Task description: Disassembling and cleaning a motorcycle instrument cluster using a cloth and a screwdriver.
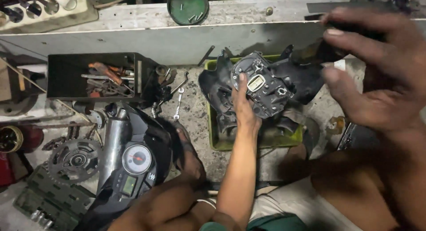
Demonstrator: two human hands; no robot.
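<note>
1. Right hand (372,75) hangs close to the camera, blurred, fingers curled on a dark object (350,29); its grip is unclear.
2. Left hand (245,107), arm stretched forward, grips a round instrument housing (264,82).
3. The housing faces up, tilted, over the green tray (222,144).

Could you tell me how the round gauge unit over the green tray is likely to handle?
The gauge unit looks like rigid moulded plastic, so probably stiff and fairly light. Its thin tabs and exposed back parts seem fragile. One hand grips it by the edge, so it may tip.
</note>
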